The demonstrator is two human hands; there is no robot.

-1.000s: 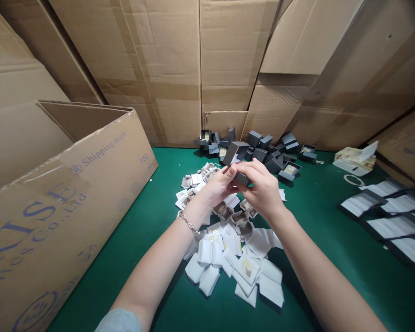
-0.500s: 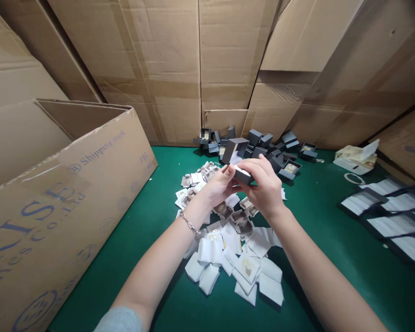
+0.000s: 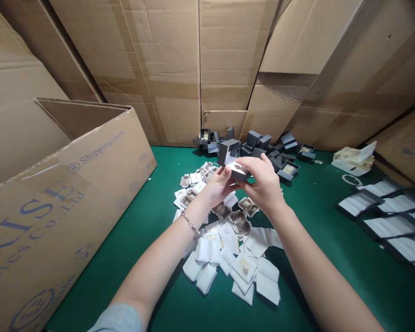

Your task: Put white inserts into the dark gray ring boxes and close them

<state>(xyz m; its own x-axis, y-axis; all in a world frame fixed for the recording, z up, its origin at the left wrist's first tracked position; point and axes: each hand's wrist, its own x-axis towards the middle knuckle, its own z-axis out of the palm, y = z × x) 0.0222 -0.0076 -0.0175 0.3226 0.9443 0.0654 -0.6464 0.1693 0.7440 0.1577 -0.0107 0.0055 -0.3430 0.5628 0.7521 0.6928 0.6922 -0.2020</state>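
Both hands hold one small dark jewelry box [image 3: 228,148], its lid raised and its inside white. My left hand [image 3: 218,186] grips the box's near left side, thumb at the edge. Curled over the right side of the base is my right hand [image 3: 263,182], its fingers reaching to the white inside. Whether a small item sits under those fingers is hidden. Beneath the hands lie white and beige box inserts [image 3: 240,222] and folded white cards [image 3: 245,267]. Just beyond, a heap of similar dark boxes [image 3: 259,139] rests on the table, some open.
A large printed carton [image 3: 90,193] stands open on the left. Rows of dark-edged items with white tops [image 3: 394,226] lie at right on the green table [image 3: 318,258], near a tissue pack [image 3: 354,159] and a white ring [image 3: 352,180]. Cardboard walls [image 3: 166,69] close off the back.
The open box has tipped so that more of its white inside shows, and it has moved slightly left with both hands. My right fingers have shifted over the inside.
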